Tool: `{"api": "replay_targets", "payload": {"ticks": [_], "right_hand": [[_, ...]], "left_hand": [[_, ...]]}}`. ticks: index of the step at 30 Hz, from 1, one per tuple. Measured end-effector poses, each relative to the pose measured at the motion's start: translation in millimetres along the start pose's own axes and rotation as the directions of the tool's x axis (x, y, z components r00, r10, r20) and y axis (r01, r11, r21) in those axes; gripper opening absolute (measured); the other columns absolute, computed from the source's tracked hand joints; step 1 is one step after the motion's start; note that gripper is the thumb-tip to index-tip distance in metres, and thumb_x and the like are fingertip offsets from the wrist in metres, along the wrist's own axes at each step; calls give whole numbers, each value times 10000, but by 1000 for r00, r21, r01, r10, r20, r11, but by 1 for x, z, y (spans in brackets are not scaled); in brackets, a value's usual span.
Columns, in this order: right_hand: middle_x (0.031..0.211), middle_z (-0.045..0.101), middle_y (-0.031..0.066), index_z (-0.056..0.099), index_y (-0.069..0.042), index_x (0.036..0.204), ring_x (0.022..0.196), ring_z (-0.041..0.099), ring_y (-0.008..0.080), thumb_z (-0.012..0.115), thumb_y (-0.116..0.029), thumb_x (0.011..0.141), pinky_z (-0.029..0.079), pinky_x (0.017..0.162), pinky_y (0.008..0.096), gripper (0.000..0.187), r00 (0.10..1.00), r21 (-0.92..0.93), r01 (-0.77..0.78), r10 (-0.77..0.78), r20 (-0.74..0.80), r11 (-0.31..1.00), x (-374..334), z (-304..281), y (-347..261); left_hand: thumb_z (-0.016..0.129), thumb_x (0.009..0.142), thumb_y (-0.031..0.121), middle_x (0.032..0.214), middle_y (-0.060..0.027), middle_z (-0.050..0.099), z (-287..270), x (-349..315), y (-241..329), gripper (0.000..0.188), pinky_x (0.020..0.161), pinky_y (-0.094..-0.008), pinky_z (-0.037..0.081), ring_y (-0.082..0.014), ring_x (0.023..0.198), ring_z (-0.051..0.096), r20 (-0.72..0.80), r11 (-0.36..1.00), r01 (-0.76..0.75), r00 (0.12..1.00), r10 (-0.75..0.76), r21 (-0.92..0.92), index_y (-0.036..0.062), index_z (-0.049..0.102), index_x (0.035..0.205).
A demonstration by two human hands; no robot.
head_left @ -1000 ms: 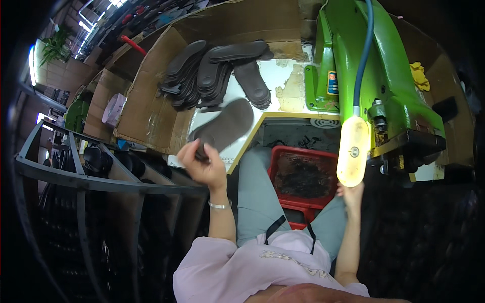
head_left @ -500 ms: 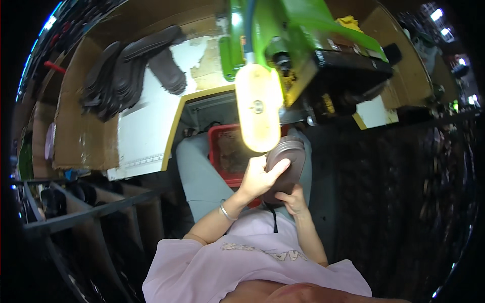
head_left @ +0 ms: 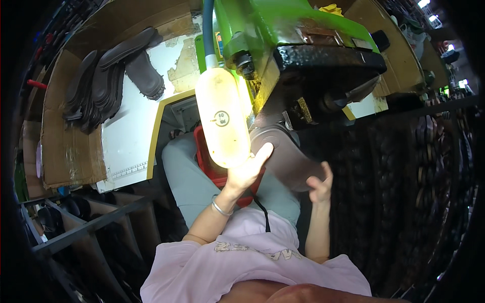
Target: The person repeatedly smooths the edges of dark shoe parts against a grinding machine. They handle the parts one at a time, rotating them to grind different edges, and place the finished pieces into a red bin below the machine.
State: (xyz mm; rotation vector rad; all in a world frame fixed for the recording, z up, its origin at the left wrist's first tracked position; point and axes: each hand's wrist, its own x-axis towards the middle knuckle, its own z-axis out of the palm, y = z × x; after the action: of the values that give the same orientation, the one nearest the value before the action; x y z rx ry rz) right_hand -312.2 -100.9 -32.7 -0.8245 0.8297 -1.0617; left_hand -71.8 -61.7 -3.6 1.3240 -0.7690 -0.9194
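A dark brown shoe insole (head_left: 289,160) lies slantwise below the machine head, its far end close under the machine. My left hand (head_left: 246,169) grips its left edge, thumb pressed on top and the fingers out of sight, partly behind the glowing lamp. At the insole's near right end is my right hand (head_left: 320,186), its fingers spread and slightly blurred; whether it touches the edge I cannot tell. Over the insole stands the green and black machine (head_left: 328,65). The lit oval lamp (head_left: 222,141) hangs just left of it.
Stacked dark insoles (head_left: 108,86) lie on the white tabletop (head_left: 124,151), inside cardboard walls (head_left: 70,146). A red bin (head_left: 204,156) sits between my knees. To the left is a grey divided rack (head_left: 96,227); rows of dark items (head_left: 384,192) fill the right side.
The insole has moved up toward the machine and tilted, its near end swinging right. My right hand has come off its grip and moved right and up. The view has shifted.
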Motion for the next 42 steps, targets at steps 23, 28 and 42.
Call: {"api": "replay_targets", "payload": {"ticks": [23,28,42], "right_hand": [[1157,587,121,520,34,1216,1033,588,230,549,-78,865,481,898,367,370,896,45,213,-214,389,976,127,88,-32],[1108,589,118,478,27,1244,1002,577,211,601,3,776,451,907,328,484,909,-9,109,-96,405,994,97,122,-18],[985,648,80,583,10,1044,901,607,157,761,-22,740,480,810,277,353,899,-259,311,-195,393,914,86,138,-21]], "left_hand": [[631,851,6,988,-91,654,-82,-14,35,246,825,-268,494,-130,892,613,-83,944,-41,996,15,-326,-67,593,1082],[622,864,23,985,-84,648,-109,-43,16,235,810,-263,487,-131,899,608,-191,934,52,974,-126,-354,-45,581,1085],[678,836,122,1077,-81,604,-43,-1,54,366,875,-295,450,-145,967,565,333,967,-44,942,-44,253,5,567,1165]]}}
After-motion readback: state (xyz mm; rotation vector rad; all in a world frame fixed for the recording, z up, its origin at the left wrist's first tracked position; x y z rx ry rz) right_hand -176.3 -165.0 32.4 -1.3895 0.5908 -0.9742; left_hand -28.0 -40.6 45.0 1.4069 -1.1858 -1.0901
